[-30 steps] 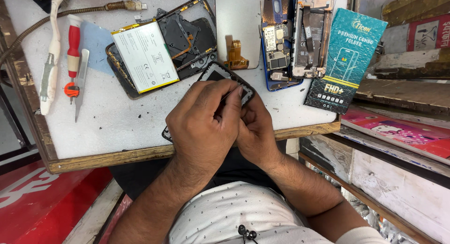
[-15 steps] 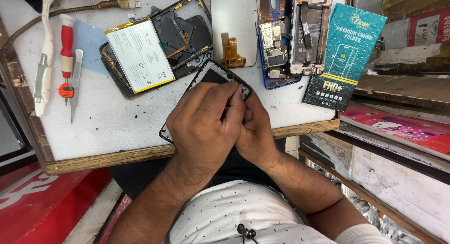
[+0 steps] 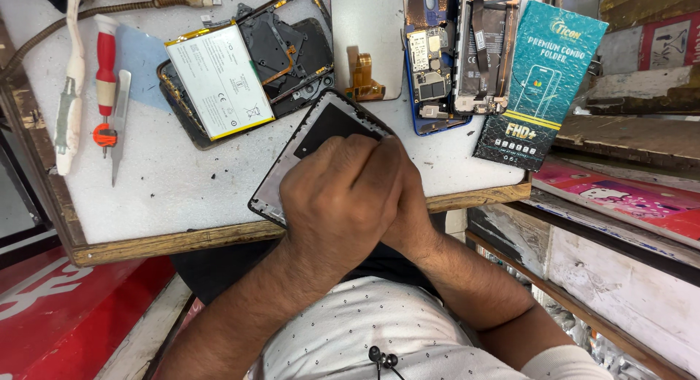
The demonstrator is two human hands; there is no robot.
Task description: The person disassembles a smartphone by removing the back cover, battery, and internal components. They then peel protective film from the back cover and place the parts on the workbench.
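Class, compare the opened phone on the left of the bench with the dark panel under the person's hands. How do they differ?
The opened phone shows a white battery and dark inner parts; the panel shows only a plain dark face with a pale border. The phone lies untouched; the left hand and right hand cover the panel. Both lie flat and slanted on the bench.

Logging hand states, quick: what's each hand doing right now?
Left hand: closed, pressing on the dark phone panel.
Right hand: tucked beside the left on the same panel; its grip cannot be told.
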